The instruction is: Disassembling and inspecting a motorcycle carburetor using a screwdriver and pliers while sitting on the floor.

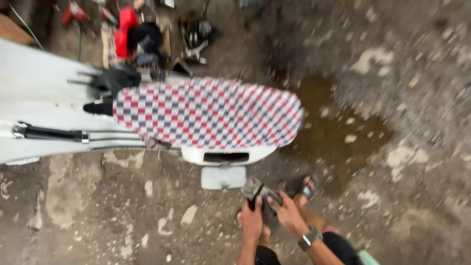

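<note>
Low in the head view, my left hand [251,221] and my right hand [288,215] together hold a small flat greyish object [258,189] in front of me; the frame is blurred, so its kind is unclear. My right wrist wears a watch [309,238]. Just ahead stands a white scooter [44,98] seen from above, its seat [208,113] covered in red, blue and white checked cloth. Its white rear mudflap [223,177] sits close to my hands. My sandalled feet [305,189] stand on the ground below.
Rough, patchy dirt and concrete ground [98,216] spreads all around. A brown muddy puddle [333,130] lies right of the scooter's tail. Red tools and dark clutter [137,37] are piled beyond the scooter at the top.
</note>
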